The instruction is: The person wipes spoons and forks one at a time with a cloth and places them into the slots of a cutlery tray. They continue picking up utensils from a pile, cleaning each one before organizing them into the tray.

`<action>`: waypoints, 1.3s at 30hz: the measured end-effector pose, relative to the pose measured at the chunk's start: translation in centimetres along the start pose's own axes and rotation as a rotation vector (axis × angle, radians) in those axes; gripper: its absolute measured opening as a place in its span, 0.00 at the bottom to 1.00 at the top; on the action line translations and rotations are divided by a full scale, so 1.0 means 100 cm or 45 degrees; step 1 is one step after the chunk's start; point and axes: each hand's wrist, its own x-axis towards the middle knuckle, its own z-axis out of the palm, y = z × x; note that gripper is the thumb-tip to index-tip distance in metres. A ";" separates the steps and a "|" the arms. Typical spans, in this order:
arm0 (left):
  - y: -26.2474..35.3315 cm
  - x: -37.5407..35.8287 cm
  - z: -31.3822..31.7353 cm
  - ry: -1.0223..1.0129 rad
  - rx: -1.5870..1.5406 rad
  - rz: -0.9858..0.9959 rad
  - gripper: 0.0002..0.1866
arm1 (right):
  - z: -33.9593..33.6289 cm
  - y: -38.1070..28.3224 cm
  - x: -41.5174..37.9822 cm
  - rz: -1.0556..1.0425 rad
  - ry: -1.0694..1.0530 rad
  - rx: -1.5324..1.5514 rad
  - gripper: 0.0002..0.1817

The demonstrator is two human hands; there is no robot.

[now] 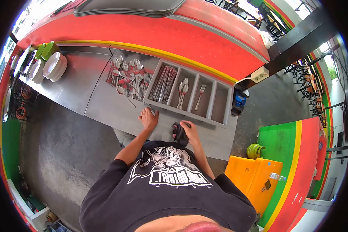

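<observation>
My left hand [149, 119] is at the steel counter's front, by the near left corner of a grey cutlery tray [185, 113]. Its curled fingers hold a slim metal piece of cutlery [152, 111], mostly covered. At the counter's front edge, my right hand [190, 132] is closed around a black object [179, 133] whose kind I cannot tell. Dark-handled cutlery in wrappers [164, 84] fills the tray's left compartment. Beside it lie several spoons [183, 92], then one fork [200, 97]. A loose pile of spoons and forks [129, 77] spreads left of the tray.
White bowls [55, 66] and green bowls [49, 50] are stacked at the counter's far left. Grey trays [127, 8] rest on the red ledge behind. A power socket [260, 74] is mounted right of the ledge. An orange box [253, 174] stands at my right.
</observation>
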 end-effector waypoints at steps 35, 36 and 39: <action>0.025 -0.040 -0.078 -0.333 -1.619 0.041 0.12 | 0.026 -0.030 -0.006 -0.281 -0.239 0.317 0.23; 0.030 -0.044 -0.084 -0.395 -1.580 0.074 0.10 | 0.029 -0.036 -0.009 -0.263 -0.271 0.397 0.23; 0.041 -0.059 -0.093 -0.600 -1.578 0.059 0.07 | 0.037 -0.048 -0.016 -0.277 -0.318 0.594 0.25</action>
